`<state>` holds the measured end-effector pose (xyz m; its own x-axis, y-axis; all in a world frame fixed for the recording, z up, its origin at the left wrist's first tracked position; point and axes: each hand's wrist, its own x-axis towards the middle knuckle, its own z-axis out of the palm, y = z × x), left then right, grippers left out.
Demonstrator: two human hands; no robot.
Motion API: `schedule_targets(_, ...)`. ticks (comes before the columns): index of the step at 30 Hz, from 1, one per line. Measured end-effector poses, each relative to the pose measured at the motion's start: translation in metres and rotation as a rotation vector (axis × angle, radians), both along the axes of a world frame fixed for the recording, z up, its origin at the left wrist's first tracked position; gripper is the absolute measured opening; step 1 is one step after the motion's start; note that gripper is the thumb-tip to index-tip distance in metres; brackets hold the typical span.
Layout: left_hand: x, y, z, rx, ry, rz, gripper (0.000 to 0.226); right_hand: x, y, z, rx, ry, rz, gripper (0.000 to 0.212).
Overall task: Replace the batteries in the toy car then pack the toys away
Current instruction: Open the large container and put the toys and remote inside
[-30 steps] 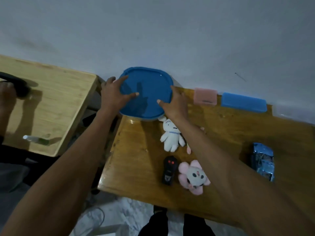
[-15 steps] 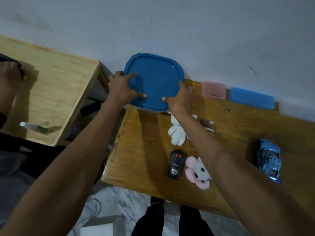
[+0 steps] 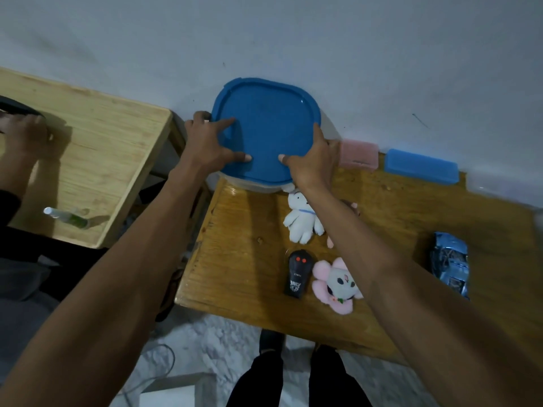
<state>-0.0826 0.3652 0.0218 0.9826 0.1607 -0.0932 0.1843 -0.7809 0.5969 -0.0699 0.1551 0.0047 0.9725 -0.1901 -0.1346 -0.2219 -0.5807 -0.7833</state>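
A big blue lid [image 3: 266,127] covers a clear container at the table's far left corner. My left hand [image 3: 210,145] grips the lid's left edge and my right hand [image 3: 311,161] its right front edge, thumbs pressed on top. A white plush rabbit [image 3: 301,220] lies just in front of the container, partly under my right forearm. Closer to me sit a black remote control [image 3: 297,273] and a pink plush [image 3: 338,284]. The shiny blue toy car [image 3: 449,264] rests at the right of the table.
A pink box [image 3: 358,154] and a flat blue box [image 3: 421,165] lie along the wall. The brown table [image 3: 244,259] ends just left of the container. Another person's hand [image 3: 25,133] and a small bottle [image 3: 69,217] are on a lighter table [image 3: 102,148] to the left.
Both hands have shifted along the lid's rim, the right one further round its right side. The view has swung slightly; the toys lie where they were.
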Motion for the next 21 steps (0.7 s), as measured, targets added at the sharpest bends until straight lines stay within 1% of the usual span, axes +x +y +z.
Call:
schedule_targets(2, -0.015, 0.000, 0.013, -0.002, 0.007, -0.009, 0.103, -0.011, -0.003, 0.013, -0.009, -0.002, 0.019, 0.105)
schedule_targets(5, -0.050, 0.000, 0.029, -0.002, 0.011, -0.002, 0.113, -0.040, -0.004, 0.031, -0.066, -0.032, 0.069, 0.106)
schedule_targets(9, -0.111, 0.007, 0.028, 0.015, 0.024, 0.021, 0.119, -0.092, 0.010, 0.033, -0.177, -0.031, 0.128, 0.108)
schedule_targets(12, -0.154, 0.017, 0.011, 0.044, 0.012, 0.020, 0.125, -0.136, 0.021, 0.019, -0.235, 0.017, 0.137, 0.108)
schedule_targets(15, -0.188, 0.025, -0.016, 0.086, -0.008, 0.015, 0.124, -0.177, 0.027, 0.000, -0.259, 0.061, 0.126, 0.109)
schedule_targets(18, -0.212, 0.031, -0.043, 0.115, 0.036, -0.001, 0.123, -0.206, 0.032, -0.019, -0.300, 0.157, 0.143, 0.108)
schedule_targets(21, -0.223, 0.036, -0.068, 0.123, 0.115, 0.003, 0.124, -0.219, 0.036, -0.031, -0.362, 0.269, 0.178, 0.105)
